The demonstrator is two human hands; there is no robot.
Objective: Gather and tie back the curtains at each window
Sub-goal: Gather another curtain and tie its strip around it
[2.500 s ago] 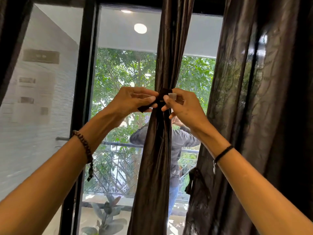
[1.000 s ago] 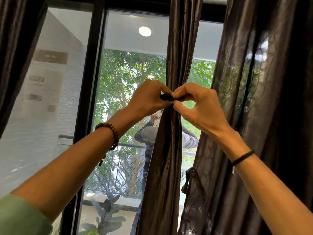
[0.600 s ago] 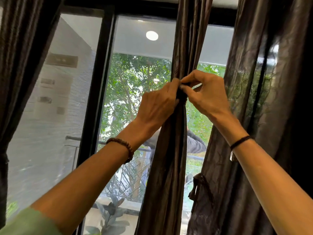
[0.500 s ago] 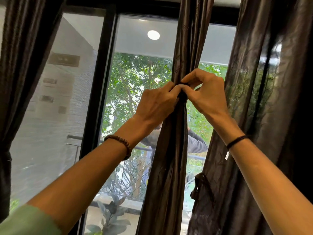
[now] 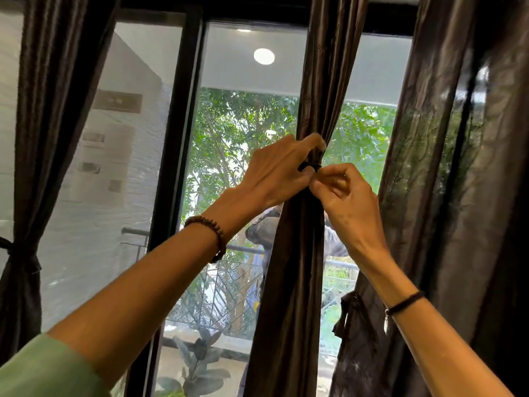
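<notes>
A dark brown curtain (image 5: 294,282) hangs bunched into a narrow column in front of the window glass. A dark tie-back band (image 5: 310,167) wraps it at hand height. My left hand (image 5: 274,173) curls round the curtain at the band from the left. My right hand (image 5: 340,193) pinches the band's end from the right, fingertips meeting my left hand. A second, wide brown curtain (image 5: 458,196) hangs loose at the right, with a dark tie strap (image 5: 347,313) dangling on its left edge. At the far left a third curtain (image 5: 37,138) is tied at its waist.
A black window frame post (image 5: 174,167) stands left of the gathered curtain. Through the glass I see trees, a balcony railing, a potted plant (image 5: 194,368) and the reflection of a person. A round ceiling light (image 5: 264,56) reflects in the pane.
Both hands stay at the band on the gathered curtain. My left hand has wrapped further round the curtain, and my right hand has dropped slightly, pinching the band's end. The view has drifted leftwards.
</notes>
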